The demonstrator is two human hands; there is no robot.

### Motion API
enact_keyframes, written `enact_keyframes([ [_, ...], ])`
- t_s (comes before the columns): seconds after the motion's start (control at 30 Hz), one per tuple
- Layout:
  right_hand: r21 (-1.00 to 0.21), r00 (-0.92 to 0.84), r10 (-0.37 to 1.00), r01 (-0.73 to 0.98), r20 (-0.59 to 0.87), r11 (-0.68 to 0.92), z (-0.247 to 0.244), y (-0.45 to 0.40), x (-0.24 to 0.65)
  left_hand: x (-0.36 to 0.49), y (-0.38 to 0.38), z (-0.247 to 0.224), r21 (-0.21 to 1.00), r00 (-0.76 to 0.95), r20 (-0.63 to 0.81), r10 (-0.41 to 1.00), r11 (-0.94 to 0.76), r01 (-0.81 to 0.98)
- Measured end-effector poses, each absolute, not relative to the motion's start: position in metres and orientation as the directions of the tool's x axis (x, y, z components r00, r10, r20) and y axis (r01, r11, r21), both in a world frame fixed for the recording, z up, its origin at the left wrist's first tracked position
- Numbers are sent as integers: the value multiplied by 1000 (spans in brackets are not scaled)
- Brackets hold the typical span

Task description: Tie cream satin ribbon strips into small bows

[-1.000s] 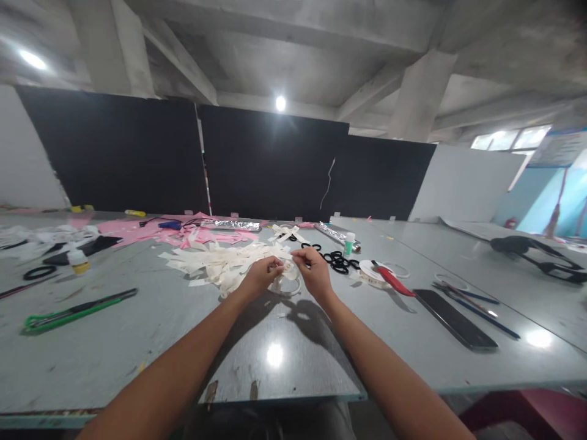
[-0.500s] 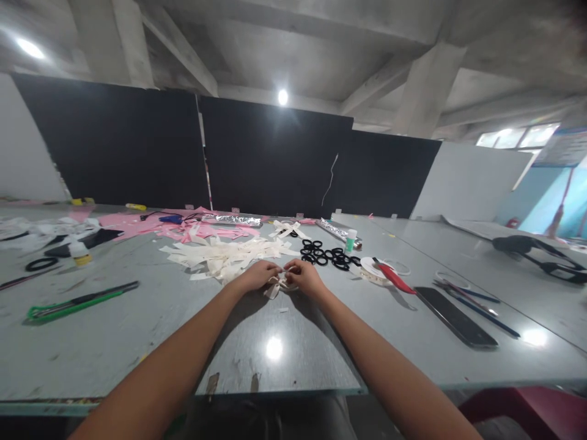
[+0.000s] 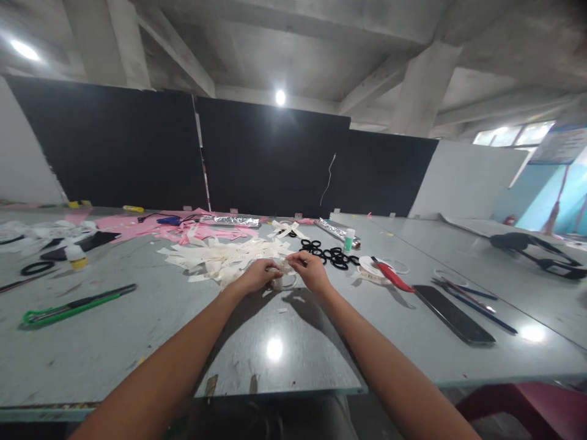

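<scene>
In front of me both hands work at a pale ring (image 3: 291,282) with a cream ribbon strip (image 3: 277,283) about it. My left hand (image 3: 257,275) is closed, its fingertips pinching the ribbon by the ring's left side. Slightly higher, my right hand (image 3: 312,270) is pinched too, apparently on the strip's upper end; the fingertips hide part of it. Just beyond the hands lies a loose pile of cream ribbon strips (image 3: 224,255). Several black rings (image 3: 338,257) lie past my right hand, and a ribbon roll (image 3: 372,269) sits to their right.
A green box cutter (image 3: 77,305) lies at left, with a glue bottle (image 3: 76,256) behind it. At right are a red-handled tool (image 3: 393,276), a phone (image 3: 453,313) and tweezers (image 3: 474,304). Pink scraps (image 3: 132,226) and foil strips (image 3: 233,221) lie along the black partition (image 3: 275,159).
My right hand has lifted a little and drawn slightly away from the left, which stays low by the ring. The ribbon's loose end no longer hangs toward me.
</scene>
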State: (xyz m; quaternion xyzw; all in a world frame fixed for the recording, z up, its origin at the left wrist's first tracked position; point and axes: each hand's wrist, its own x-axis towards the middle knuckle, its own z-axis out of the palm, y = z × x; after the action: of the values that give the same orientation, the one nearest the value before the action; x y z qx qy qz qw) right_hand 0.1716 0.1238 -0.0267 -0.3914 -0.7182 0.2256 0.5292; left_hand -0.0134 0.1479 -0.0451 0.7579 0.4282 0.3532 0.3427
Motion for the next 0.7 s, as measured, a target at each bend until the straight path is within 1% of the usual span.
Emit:
enact_keyframes([
  [0.07,-705,-140,773,335,619,625,-23,123,176,-10,148,-47,884,356,200,913,-324,336],
  [0.17,-655,-197,741,363,642,663,-23,125,180,-5,146,-50,916,341,167,925,-273,294],
  [0.33,-609,-296,754,454,586,651,-32,128,181,-5,146,-51,936,331,151,932,-242,254],
  [0.53,-610,-291,790,511,540,605,-37,129,179,-5,144,-49,905,398,186,898,-314,286],
  [0.7,-607,-280,815,555,507,568,-41,129,176,-3,141,-50,903,410,221,885,-345,257],
])
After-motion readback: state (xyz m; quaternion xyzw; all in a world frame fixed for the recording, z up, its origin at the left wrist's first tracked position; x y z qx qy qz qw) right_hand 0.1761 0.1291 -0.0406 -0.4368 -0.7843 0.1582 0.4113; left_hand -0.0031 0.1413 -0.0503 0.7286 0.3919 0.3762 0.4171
